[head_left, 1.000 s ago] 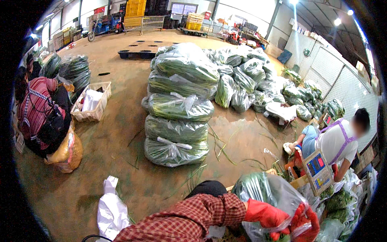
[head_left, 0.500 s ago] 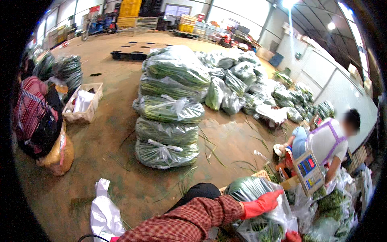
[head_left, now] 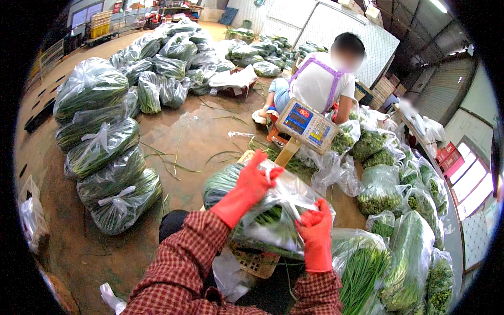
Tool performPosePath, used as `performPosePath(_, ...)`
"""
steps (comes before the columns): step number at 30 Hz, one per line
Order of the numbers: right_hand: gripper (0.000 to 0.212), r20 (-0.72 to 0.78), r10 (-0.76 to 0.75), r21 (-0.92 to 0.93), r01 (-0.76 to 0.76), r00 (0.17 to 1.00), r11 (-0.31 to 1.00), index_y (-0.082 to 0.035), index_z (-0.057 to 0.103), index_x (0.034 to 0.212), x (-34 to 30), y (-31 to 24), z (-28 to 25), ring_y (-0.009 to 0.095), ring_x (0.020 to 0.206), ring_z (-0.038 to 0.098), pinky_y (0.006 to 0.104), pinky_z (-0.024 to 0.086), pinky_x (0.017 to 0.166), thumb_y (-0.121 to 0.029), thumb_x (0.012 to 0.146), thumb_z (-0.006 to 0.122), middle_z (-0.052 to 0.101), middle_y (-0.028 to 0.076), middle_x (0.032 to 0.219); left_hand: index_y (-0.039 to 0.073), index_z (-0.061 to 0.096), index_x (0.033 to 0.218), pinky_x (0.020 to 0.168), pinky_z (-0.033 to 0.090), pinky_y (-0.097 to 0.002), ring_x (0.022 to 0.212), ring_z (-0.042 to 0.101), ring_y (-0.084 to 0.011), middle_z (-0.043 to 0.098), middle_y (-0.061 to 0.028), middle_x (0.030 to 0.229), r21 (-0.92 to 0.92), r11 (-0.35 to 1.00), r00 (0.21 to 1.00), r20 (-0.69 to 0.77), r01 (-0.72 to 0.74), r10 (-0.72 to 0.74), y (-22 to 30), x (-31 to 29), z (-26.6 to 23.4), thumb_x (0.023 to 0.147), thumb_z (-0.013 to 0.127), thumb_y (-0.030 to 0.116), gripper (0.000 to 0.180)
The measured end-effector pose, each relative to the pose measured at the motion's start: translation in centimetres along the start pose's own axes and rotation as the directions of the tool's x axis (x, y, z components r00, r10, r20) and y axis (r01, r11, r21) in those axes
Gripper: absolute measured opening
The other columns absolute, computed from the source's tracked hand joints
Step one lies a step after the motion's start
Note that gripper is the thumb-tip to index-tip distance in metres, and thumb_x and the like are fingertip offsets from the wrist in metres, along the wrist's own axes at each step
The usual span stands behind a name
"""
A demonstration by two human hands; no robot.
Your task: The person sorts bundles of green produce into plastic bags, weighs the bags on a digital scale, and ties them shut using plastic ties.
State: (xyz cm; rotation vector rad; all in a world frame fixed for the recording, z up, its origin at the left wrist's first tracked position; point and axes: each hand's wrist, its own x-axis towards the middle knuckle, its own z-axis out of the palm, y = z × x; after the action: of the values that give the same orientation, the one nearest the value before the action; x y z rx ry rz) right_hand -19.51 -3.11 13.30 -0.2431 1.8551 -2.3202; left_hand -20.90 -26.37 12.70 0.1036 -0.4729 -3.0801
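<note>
Both red-gloved hands, left (head_left: pixel 251 185) and right (head_left: pixel 315 237), gripped a clear bag of greens (head_left: pixel 273 212), apparently untied; tied bags (head_left: pixel 105 173) were stacked far left.

Basket (head_left: pixel 255 261) mostly hidden (under bag (head_left: pixel 273 218)).

Left hand (head_left: pixel 251 185): covered by a red rubber glove, smooth and a little shiny, long cuff.
Right hand (head_left: pixel 315 232): same kind of red rubber glove, cuff reaching over the wrist.
Sleeves (head_left: pixel 185 262): long, red checked fabric with thin dark and pale lines, both arms.
Sleeve ends: tucked at the glove cuffs.
Legs (head_left: pixel 176 224): dark clothing, black.
</note>
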Motion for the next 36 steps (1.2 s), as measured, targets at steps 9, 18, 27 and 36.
performPosePath(9,0.048,0.499,0.394,0.55,-0.633,0.772,0.544,-0.012,0.038,0.133,-4.4,-4.8,0.1,0.005,0.037,0.033,0.0211,0.026,0.034,-0.038,0.094,0.046,0.063,0.01,0.086,0.018,0.026,0.142,0.053,0.047,-0.0335,0.059,0.057,-0.0185,0.063,-0.0194,0.09,0.634,0.771,0.927,0.325,-0.064,-0.19,1.8,-5.0,4.2,0.089,0.051,0.042,0.063)
performPosePath(18,0.07,0.6,0.153,0.697,-0.607,0.786,0.382,-0.005,0.028,0.139,-1.2,-4.9,4.1,0.021,0.081,0.058,0.0308,0.052,0.066,-0.043,0.088,0.054,0.038,0.024,0.136,0.006,0.047,0.125,0.053,0.053,-0.0312,0.058,0.064,-0.0246,0.065,-0.014,0.094,0.651,0.712,0.94,-0.008,0.265,-0.342,-3.4,-7.7,2.5,0.092,0.05,0.017,0.036)
performPosePath(27,0.061,0.452,0.231,0.681,-0.5,0.862,0.536,0.009,0.042,0.126,-2.4,-4.7,4.6,0.032,0.115,0.048,0.0386,0.043,0.097,-0.031,0.085,0.061,0.048,0.026,0.124,0.005,0.062,0.076,0.061,0.046,-0.0414,0.069,0.057,-0.0358,0.059,-0.0179,0.074,0.683,-0.199,0.71,0.655,-0.703,-0.259,-4.7,-6.3,0.2,0.065,0.064,0.005,0.012)
performPosePath(36,0.033,0.241,0.605,-0.277,-0.543,0.759,0.793,-0.01,0.055,0.119,-4.6,-3.4,-1.4,0.012,0.052,0.056,0.0278,0.048,0.049,-0.025,0.09,0.055,0.062,0.004,0.093,0.003,0.053,0.12,0.064,0.048,-0.0273,0.072,0.058,-0.013,0.063,-0.0059,0.089,0.893,0.427,0.973,0.046,-0.142,0.227,-2.2,-1.2,-5.8,0.087,0.062,0.026,0.041)
